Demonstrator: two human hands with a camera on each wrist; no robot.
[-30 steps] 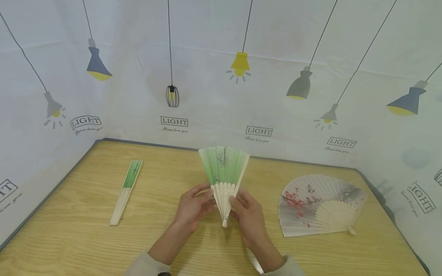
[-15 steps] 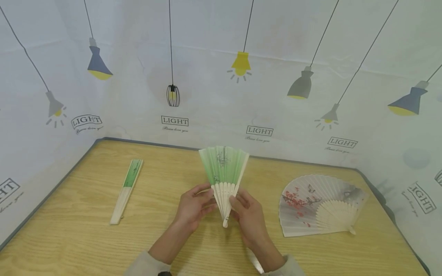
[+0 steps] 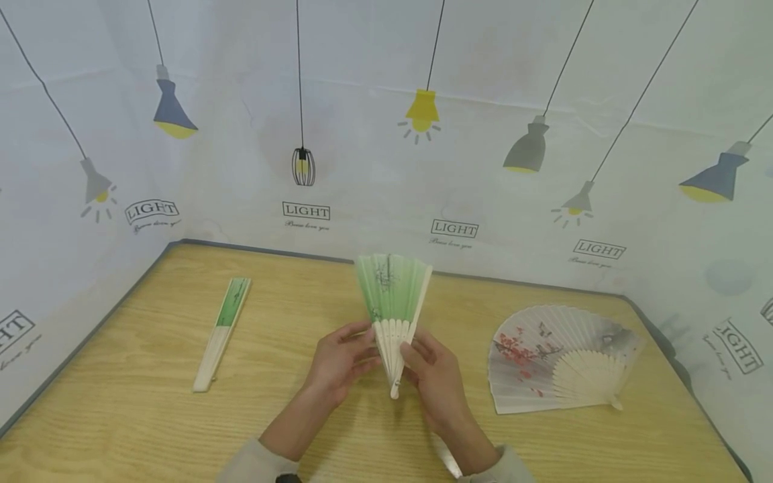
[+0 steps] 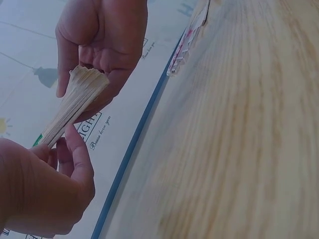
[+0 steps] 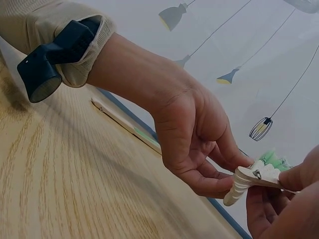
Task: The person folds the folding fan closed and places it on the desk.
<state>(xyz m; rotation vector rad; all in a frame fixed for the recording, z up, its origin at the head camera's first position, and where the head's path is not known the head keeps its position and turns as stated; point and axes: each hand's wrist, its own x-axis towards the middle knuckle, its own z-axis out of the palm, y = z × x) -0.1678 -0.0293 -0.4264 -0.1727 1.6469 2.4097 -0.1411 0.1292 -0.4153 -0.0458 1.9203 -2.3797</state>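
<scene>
A partly spread green folding fan (image 3: 395, 288) with pale ribs stands tilted up between my hands, a dark plant sketch on its leaf. My left hand (image 3: 337, 359) pinches its ribs from the left side. My right hand (image 3: 436, 376) holds the right outer rib, thumb on the front. In the left wrist view the fan's ribs (image 4: 79, 102) show edge-on, bunched together. The right wrist view shows the pivot end (image 5: 256, 174) with its small pin, between the fingers of both hands.
A folded green fan (image 3: 221, 335) lies on the wooden table (image 3: 272, 295) at the left. At the right a spread grey-white fan (image 3: 537, 362) with red blossoms lies flat. A white cloth wall (image 3: 362, 154) printed with lamps surrounds the table.
The green fan's spread has narrowed a little, its left edge drawing in toward the right. Both hands stay almost in place; the two fans on the table lie where they were.
</scene>
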